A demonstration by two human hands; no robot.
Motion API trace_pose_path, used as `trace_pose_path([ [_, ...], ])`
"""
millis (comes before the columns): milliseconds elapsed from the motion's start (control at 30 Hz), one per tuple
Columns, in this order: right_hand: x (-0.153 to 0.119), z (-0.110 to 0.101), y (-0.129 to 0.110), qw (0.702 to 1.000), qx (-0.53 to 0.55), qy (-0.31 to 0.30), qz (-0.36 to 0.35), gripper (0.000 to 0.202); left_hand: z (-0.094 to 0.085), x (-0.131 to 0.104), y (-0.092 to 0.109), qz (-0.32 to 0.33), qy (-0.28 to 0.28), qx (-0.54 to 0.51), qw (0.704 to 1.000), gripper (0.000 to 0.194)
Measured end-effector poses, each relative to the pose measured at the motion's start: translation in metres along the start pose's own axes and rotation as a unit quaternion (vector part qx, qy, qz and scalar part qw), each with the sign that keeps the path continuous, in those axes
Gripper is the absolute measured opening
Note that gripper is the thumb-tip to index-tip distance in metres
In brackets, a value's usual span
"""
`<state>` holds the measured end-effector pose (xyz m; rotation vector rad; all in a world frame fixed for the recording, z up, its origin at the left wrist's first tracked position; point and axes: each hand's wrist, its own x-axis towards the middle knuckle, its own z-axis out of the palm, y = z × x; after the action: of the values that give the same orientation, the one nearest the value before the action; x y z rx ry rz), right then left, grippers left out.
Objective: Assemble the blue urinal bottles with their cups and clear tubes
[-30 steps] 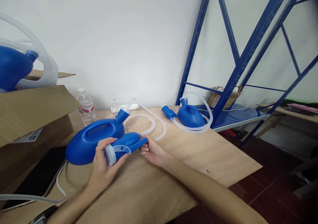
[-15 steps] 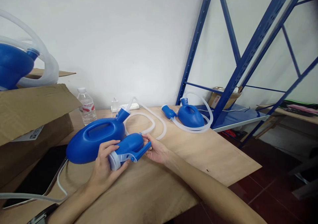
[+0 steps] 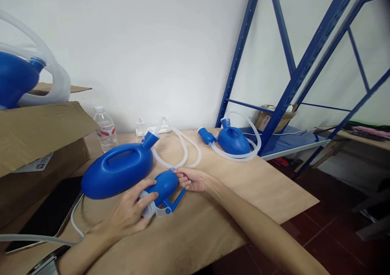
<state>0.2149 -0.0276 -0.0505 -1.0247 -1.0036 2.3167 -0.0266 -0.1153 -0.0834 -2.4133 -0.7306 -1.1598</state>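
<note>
My left hand (image 3: pixel 134 206) is closed round the capped end of a blue urinal cup (image 3: pixel 166 184), which has a whitish cap and a blue handle at its side. At the cup's far end, my right hand (image 3: pixel 191 178) pinches close to where a clear hose (image 3: pixel 183 153) joins; what its fingertips grip is partly hidden. Just behind the cup lies a blue urinal bottle (image 3: pixel 118 170) with a moulded handle. The hose loops across the table near this bottle's neck.
A second blue bottle (image 3: pixel 234 140) with a coiled hose and cup sits at the back right, by a blue metal rack (image 3: pixel 240 55). To the left are a cardboard box (image 3: pixel 45 133), a water bottle (image 3: pixel 105 131) and a dark tablet (image 3: pixel 48 210) with a white cable.
The cup has moved down toward the table and turned, with both hands still on it. My left hand has shifted right, and the hose loop has changed shape.
</note>
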Motion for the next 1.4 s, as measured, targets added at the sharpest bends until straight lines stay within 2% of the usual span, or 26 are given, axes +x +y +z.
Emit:
trace_pose_path([
  [100, 0.001, 0.000, -0.002, 0.999, -0.034, 0.009, -0.011, 0.045, 0.002, 0.004, -0.002, -0.048, 0.021, -0.007, 0.999, 0.038],
  [233, 0.001, 0.000, 0.001, 0.991, -0.072, 0.044, -0.102, 0.045, 0.000, 0.014, -0.002, -0.111, 0.078, -0.032, 0.990, 0.051],
  [333, 0.003, 0.001, 0.010, 0.981, -0.068, 0.084, -0.164, 0.048, -0.002, 0.019, 0.000, -0.137, 0.099, -0.035, 0.985, 0.052],
  [433, 0.006, 0.004, 0.019, 0.978, -0.038, 0.077, -0.192, 0.051, -0.003, 0.021, 0.002, -0.153, 0.116, -0.035, 0.981, 0.052],
  [600, 0.007, 0.015, 0.023, 0.970, 0.009, 0.035, -0.241, 0.046, -0.003, 0.020, 0.002, -0.157, 0.128, -0.041, 0.978, 0.051],
  [867, 0.001, 0.020, 0.018, 0.949, 0.044, 0.036, -0.309, 0.042, -0.001, 0.016, -0.004, -0.132, 0.102, -0.047, 0.985, 0.049],
  [1233, 0.013, 0.020, 0.025, 0.934, 0.048, 0.157, -0.317, 0.036, -0.004, 0.021, 0.000, -0.126, 0.088, -0.014, 0.988, 0.041],
  [1300, 0.011, 0.023, 0.026, 0.927, 0.048, 0.189, -0.320, 0.048, -0.004, 0.021, 0.000, -0.133, 0.094, -0.011, 0.987, 0.042],
  [1400, 0.009, 0.026, 0.025, 0.916, 0.042, 0.227, -0.329, 0.089, -0.001, 0.018, -0.001, -0.161, 0.101, -0.018, 0.982, 0.044],
])
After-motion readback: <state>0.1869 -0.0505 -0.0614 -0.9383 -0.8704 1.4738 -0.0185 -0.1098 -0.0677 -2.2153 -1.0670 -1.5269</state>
